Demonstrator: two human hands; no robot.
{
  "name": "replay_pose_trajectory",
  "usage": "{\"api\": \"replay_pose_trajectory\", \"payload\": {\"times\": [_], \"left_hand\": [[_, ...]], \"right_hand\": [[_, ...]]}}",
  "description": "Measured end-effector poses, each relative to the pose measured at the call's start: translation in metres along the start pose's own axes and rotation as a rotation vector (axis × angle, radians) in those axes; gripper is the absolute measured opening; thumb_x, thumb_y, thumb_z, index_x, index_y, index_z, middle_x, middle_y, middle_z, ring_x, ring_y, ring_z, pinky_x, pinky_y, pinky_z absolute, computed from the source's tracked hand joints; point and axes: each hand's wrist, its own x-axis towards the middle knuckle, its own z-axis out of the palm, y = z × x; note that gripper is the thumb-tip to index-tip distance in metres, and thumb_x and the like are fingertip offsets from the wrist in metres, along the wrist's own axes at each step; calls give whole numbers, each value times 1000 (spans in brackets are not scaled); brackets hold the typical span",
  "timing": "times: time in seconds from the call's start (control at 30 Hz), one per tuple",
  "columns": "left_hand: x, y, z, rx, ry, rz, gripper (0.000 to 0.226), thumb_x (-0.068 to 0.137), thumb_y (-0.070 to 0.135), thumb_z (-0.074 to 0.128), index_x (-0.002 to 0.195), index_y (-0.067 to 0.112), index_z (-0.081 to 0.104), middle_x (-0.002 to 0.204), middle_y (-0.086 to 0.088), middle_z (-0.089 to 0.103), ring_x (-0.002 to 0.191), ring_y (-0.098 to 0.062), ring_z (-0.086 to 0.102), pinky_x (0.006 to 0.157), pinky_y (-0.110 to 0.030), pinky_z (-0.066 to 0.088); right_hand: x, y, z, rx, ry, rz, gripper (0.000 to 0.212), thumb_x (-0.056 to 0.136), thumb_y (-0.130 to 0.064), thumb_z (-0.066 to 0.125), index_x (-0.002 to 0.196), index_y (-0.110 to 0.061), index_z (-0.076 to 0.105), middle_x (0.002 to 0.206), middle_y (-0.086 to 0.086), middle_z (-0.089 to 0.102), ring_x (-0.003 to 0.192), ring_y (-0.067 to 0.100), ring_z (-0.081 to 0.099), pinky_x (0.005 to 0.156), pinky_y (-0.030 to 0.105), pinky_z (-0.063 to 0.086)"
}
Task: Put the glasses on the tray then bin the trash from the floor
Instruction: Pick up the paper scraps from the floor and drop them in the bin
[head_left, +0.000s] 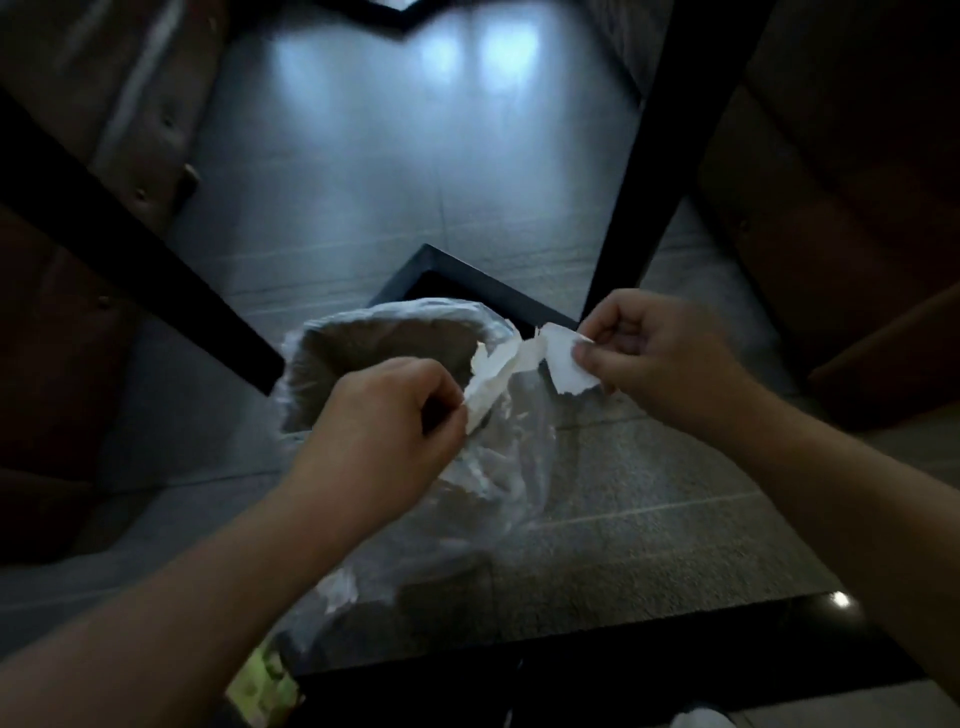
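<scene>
A round bin (332, 358) lined with a clear plastic bag stands on the floor under a dark table frame. My left hand (384, 431) pinches one white scrap of torn paper (491, 384) just over the bin's right rim. My right hand (660, 358) pinches another white scrap (563, 364) to the right of the bin. The two scraps nearly meet between my hands; whether they are joined is unclear. No glasses or tray are in view.
Black table legs (644, 156) and a crossbar (130, 249) frame the grey tiled floor (415, 156). A dark glossy tabletop edge (597, 660) runs across the bottom. Brown upholstered seats (841, 208) stand left and right. A green-patterned object (260, 686) lies at bottom left.
</scene>
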Motion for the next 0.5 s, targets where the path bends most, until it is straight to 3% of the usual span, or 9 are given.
{"api": "replay_pose_trajectory", "payload": {"times": [0.1,0.23,0.37,0.5], "left_hand": [[-4,-21,-31,38,52,-16,5,78,20,69,73,21,68,65,19,53,64,6,52,56,-7,36],[-4,-56,-57,92,89,-8,10,76,13,68,68,18,65,65,10,56,60,-2,51,57,-12,35],[6,-80,-55,162,48,-5,10,79,14,61,69,12,62,68,0,60,64,-16,56,59,-29,44],[20,-94,-28,273,-84,5,11,80,14,54,69,12,57,73,-6,58,68,-25,58,58,-32,45]], "right_hand": [[16,-30,25,101,-25,-38,13,80,-2,73,74,-11,65,53,-7,59,45,2,55,46,10,41],[39,-58,59,68,-81,-65,16,80,-3,72,73,-15,64,56,-6,60,47,6,59,50,16,46],[53,-61,87,-130,-123,-59,5,78,-11,70,78,-15,67,65,-4,65,57,10,64,60,25,52],[58,-51,104,-363,-165,-36,1,78,-17,68,78,-18,68,68,-9,67,69,10,66,61,24,49]]}}
